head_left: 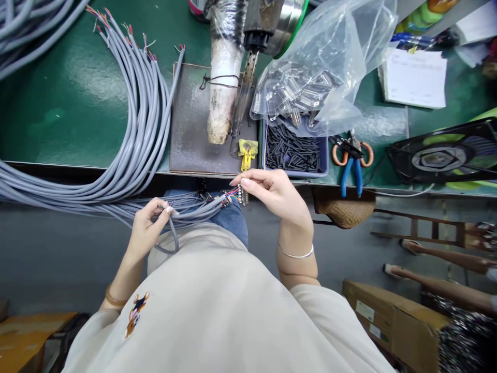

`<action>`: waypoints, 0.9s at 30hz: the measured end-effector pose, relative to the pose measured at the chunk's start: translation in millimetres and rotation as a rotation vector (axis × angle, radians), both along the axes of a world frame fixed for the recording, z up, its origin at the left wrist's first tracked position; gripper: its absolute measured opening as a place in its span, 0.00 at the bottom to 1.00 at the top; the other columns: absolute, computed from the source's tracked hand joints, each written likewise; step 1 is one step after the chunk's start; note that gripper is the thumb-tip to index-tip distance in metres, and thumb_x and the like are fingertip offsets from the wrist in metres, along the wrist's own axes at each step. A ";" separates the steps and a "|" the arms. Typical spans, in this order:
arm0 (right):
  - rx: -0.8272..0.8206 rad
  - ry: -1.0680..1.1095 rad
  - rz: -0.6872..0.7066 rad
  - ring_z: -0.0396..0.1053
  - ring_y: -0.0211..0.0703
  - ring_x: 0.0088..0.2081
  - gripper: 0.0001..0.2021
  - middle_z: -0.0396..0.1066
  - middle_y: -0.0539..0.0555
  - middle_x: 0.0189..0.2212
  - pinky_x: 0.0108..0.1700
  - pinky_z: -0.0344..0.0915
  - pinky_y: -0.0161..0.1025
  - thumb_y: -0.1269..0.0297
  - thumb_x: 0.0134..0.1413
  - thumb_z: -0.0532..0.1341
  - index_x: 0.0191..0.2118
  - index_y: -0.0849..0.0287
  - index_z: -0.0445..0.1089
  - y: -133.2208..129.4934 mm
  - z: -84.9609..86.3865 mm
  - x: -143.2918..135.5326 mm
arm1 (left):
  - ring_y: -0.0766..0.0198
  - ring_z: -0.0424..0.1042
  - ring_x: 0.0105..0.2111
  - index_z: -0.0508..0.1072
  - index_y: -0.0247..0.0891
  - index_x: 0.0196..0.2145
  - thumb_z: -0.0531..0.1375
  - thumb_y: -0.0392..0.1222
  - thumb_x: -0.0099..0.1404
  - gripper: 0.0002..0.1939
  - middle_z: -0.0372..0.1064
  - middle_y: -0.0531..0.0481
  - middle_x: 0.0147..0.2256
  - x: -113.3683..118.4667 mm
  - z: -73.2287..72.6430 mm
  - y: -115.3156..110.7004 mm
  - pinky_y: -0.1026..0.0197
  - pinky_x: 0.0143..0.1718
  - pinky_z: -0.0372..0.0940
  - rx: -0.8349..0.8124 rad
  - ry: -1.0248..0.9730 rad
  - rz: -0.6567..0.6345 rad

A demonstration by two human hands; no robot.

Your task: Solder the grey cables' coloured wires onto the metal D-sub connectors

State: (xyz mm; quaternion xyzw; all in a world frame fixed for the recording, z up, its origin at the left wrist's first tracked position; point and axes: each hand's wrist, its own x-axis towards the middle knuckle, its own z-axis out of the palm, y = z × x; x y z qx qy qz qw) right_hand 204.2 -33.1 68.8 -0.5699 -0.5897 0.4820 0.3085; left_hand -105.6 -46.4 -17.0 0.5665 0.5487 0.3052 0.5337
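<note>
My left hand (pixel 149 225) is closed in a pinch on the stripped end of a grey cable (pixel 173 241), which loops down in front of my shirt. Thumb and fingers of my right hand (pixel 274 191) come together at the top of a metal multi-pin connector (pixel 243 195); my fingertips partly hide it. Red, blue and other thin coloured wires (pixel 232 193) run from the connector into a bundle of grey cables (pixel 202 210) lying across my lap. Several more wired ends are crowded beside it, too small to tell apart.
Grey cables (pixel 135 129) curve over the green bench (pixel 50 129). Before me are a brown board (pixel 190 124), a yellow clip (pixel 246 153), a soldering tool (pixel 244 93), a bin of black sleeves (pixel 291 150), a bag of metal connectors (pixel 303 88), pliers (pixel 352 160) and a fan (pixel 438 155).
</note>
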 end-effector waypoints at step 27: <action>0.022 -0.113 0.026 0.46 0.30 0.20 0.22 0.63 0.45 0.18 0.23 0.44 0.36 0.46 0.65 0.60 0.40 0.62 0.81 4.5 -3.5 2.9 | 0.72 0.68 0.15 0.70 0.38 0.31 0.71 0.45 0.60 0.14 0.76 0.55 0.23 89.3 45.7 42.2 0.68 0.19 0.63 -0.224 -0.690 -0.041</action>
